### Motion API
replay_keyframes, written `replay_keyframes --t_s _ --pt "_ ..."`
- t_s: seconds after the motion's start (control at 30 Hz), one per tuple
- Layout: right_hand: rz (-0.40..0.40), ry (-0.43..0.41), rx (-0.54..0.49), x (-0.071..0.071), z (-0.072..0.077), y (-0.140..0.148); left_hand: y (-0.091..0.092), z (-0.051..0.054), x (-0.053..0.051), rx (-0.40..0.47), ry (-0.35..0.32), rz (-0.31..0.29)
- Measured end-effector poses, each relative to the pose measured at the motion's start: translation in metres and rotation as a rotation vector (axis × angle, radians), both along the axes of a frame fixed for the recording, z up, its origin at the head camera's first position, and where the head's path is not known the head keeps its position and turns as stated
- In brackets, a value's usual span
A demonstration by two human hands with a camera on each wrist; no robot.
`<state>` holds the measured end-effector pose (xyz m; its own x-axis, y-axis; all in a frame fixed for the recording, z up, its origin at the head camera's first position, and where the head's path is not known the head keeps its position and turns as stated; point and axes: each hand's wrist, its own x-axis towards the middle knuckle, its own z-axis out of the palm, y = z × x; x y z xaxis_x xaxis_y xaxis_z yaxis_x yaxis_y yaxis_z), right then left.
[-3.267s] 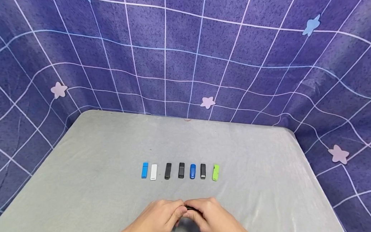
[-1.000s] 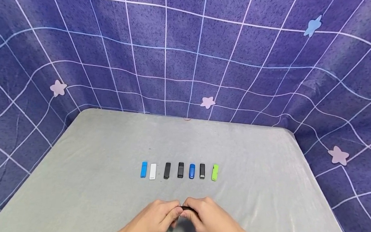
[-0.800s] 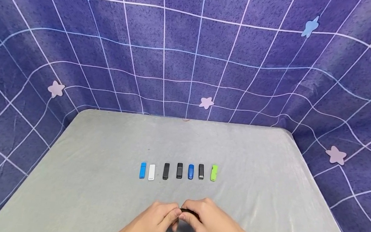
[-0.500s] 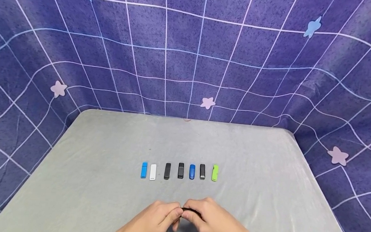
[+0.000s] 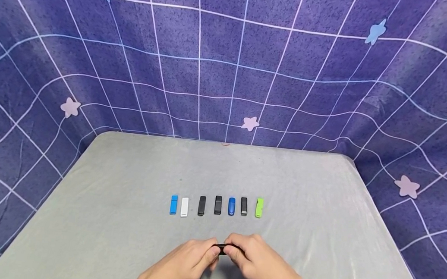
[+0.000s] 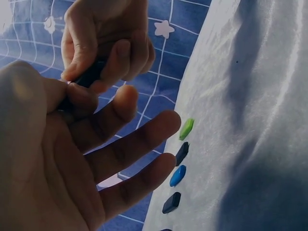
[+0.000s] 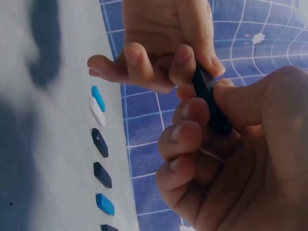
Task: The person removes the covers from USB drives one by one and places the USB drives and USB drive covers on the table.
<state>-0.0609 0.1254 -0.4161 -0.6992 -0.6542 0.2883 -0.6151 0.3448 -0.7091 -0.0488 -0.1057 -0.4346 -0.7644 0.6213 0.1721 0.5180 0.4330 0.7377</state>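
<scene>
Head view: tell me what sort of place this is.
Probably a curtained-off tabletop work booth: a blue-purple gridded curtain hangs behind and along both sides of a pale gray table, which bears a neat row of seven small sticks.

"What's past the grip?"
"Ahead-left, a light-blue stick (image 5: pixel 174 205) and a white stick (image 5: pixel 184 207); nearer the middle, three black sticks (image 5: pixel 218 205) and a blue stick (image 5: pixel 232 206); ahead-right, a green stick (image 5: pixel 259 208)."
"Below it?"
"A grey table (image 5: pixel 123 236); well beyond, a purple curtain (image 5: pixel 216 80)."
</scene>
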Motion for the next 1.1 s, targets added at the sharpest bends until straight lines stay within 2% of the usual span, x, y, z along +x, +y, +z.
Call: replay_keyframes --t_s 0.2,0.47,0.8,1.1 --pt "0.024 -0.014 -0.003 -0.0004 -0.0002 0.0004 -0.0025 0.0026 -0.0008 0.002 -0.026 -0.032" --pt "0.055 0.042 0.009 -0.0006 -0.0025 0.0027 -0.0041 0.0029 -0.0002 0.017 -0.035 -0.061" --pt "0.082 0.023 0.016 0.0003 -0.0014 0.0052 -0.0068 0.0063 0.0005 0.022 -0.028 -0.103" --pt "0.116 0.026 0.012 0.0022 -0.0002 0.0046 -0.0103 0.0085 0.0038 -0.017 -0.032 -0.098"
